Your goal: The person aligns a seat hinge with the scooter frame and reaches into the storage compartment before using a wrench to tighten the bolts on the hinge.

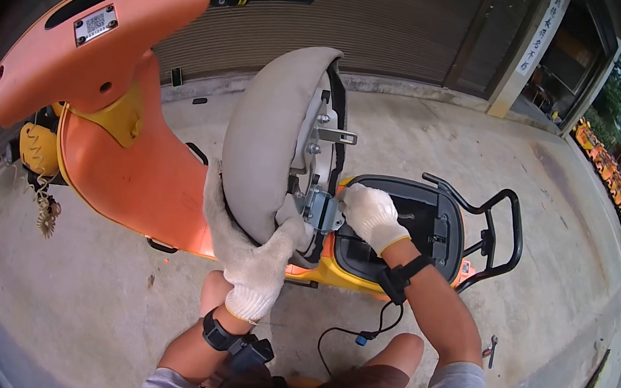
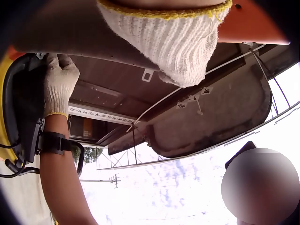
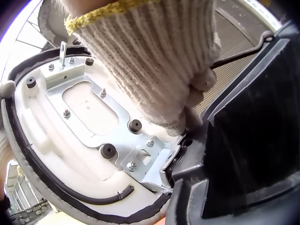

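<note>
Scooter seat (image 1: 264, 139) tipped up on edge above the middle of an orange-and-yellow scooter (image 1: 144, 177), just forward of the black storage bin (image 1: 408, 186). Cover plain grey, smooth, rounded; I see no rips in it. Underside faces the bin: white base pan (image 3: 49, 145), dark edging (image 3: 136, 217) wrapped round the rim, slightly puckered in places. A thin black strip (image 3: 123, 194) curves along inside that edge and ends short of the hinge.

Bolted to the pan, a bright silvery bracket (image 3: 119, 136) with a large rounded cutout. Threaded studs with nuts (image 3: 132, 166) show on it; black rubber bumpers (image 3: 108, 151) stand beside it. An upright metal loop (image 3: 62, 54) sits at the end far from the hinge. Hinge (image 3: 164, 173) meets the bin's black plastic edge.

My left hand (image 1: 249, 253), in a white knit glove, straddles the seat's near edge, fingers along the cover, thumb on the underside side, gripping it. My right hand (image 1: 372, 213), gloved likewise, is at the hinge, fingers bent, fingertips close in beside the metal; whether they pinch anything I cannot tell.
</note>
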Motion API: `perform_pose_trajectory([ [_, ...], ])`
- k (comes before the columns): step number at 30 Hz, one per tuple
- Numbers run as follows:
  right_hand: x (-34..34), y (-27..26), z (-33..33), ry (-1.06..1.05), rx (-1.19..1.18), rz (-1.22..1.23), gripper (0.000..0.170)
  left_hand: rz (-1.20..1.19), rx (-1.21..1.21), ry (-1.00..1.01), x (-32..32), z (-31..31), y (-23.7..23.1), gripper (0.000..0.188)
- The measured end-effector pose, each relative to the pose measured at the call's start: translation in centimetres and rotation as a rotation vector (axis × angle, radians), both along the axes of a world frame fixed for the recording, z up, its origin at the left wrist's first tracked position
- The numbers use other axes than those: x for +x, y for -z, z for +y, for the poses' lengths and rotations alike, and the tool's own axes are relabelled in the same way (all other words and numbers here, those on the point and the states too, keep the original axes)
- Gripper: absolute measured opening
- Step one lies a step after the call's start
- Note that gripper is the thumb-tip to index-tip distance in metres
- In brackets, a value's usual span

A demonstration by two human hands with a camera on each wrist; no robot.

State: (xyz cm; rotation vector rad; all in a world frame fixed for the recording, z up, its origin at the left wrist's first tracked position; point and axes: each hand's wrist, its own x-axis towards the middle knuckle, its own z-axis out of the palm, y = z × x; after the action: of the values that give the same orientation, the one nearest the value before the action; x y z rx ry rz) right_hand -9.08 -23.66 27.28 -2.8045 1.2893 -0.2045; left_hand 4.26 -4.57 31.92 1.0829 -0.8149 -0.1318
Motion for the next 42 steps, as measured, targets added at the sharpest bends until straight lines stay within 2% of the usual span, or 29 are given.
perform_pose_trajectory([
  [2, 0.2, 0.2, 0.1, 0.034, -0.007, -0.003, 0.028, -0.042, 0.032, -0.045, -0.1, 0.2, 0.3, 0.102],
  [5, 0.2, -0.6, 0.9, 0.121, -0.009, -0.036, 0.027, 0.033, 0.009, -0.025, -0.3, 0.4, 0.1, 0.102],
  [12, -0.5, 0.4, 1.0, 0.140, 0.025, -0.124, 0.030, 0.111, -0.033, 0.036, -0.3, 0.6, 0.3, 0.102],
  [14, -1.1, 1.2, 0.9, -0.149, -0.159, -0.273, 0.027, 0.090, -0.010, 0.028, -0.2, 0.6, 0.5, 0.102],
  [15, -1.1, 1.2, 0.8, -0.064, -0.040, -0.150, 0.032, 0.020, 0.016, -0.014, 0.1, 0.6, 1.0, 0.101],
  [16, -0.9, 1.9, 0.1, -0.047, -0.043, -0.150, 0.032, -0.049, 0.040, -0.051, 0.3, 0.5, 1.3, 0.101],
  [18, -0.9, 4.1, -1.2, -0.142, -0.174, -0.107, 0.028, -0.010, -0.023, -0.019, 0.3, 0.6, 1.1, 0.100],
  [20, 0.3, 2.9, 0.5, 0.022, -0.246, -0.089, 0.016, 0.096, -0.104, 0.060, -0.6, 0.3, 0.3, 0.097],
  [22, 1.1, 3.9, 0.3, 0.067, -0.340, -0.043, 0.015, 0.102, -0.088, 0.058, -1.3, 0.5, -0.4, 0.088],
  [24, 1.9, 3.6, 1.1, 0.174, -0.330, 0.009, 0.019, 0.054, -0.133, 0.031, -0.7, -0.4, 0.5, 0.083],
  [26, 2.4, 3.0, 1.1, 0.169, -0.271, -0.036, 0.021, -0.021, -0.102, 0.013, -0.6, -0.4, 0.1, 0.081],
  [28, 3.0, 1.8, 0.9, 0.146, -0.134, 0.044, 0.024, -0.040, -0.091, 0.016, -1.0, -0.3, -0.5, 0.081],
  [29, 3.5, 1.3, 0.8, 0.144, -0.144, 0.216, 0.022, -0.054, -0.080, 0.000, -1.3, -0.2, -0.7, 0.080],
  [34, 3.7, 0.5, 0.7, 0.187, -0.096, 0.108, 0.022, -0.100, -0.077, 0.004, -2.1, 0.5, -1.0, 0.072],
  [36, 3.5, 0.6, 1.1, 0.169, -0.056, 0.168, 0.023, -0.123, -0.103, 0.021, -2.1, 0.4, -0.9, 0.072],
  [37, 3.1, 0.5, 1.9, 0.146, -0.126, 0.180, 0.024, -0.128, -0.096, 0.014, -2.1, 0.3, -0.8, 0.073],
  [38, 3.3, 1.3, 1.4, 0.214, -0.071, 0.113, 0.028, -0.131, -0.091, -0.001, -2.0, 0.3, -0.8, 0.074],
  [41, 3.0, 0.4, 1.2, 0.177, 0.012, 0.212, 0.030, -0.143, -0.139, 0.046, -1.8, 0.1, -0.7, 0.077],
  [42, 2.6, -0.6, 1.6, 0.131, 0.019, 0.218, 0.025, -0.150, -0.142, 0.027, -1.8, 0.0, -0.7, 0.077],
])
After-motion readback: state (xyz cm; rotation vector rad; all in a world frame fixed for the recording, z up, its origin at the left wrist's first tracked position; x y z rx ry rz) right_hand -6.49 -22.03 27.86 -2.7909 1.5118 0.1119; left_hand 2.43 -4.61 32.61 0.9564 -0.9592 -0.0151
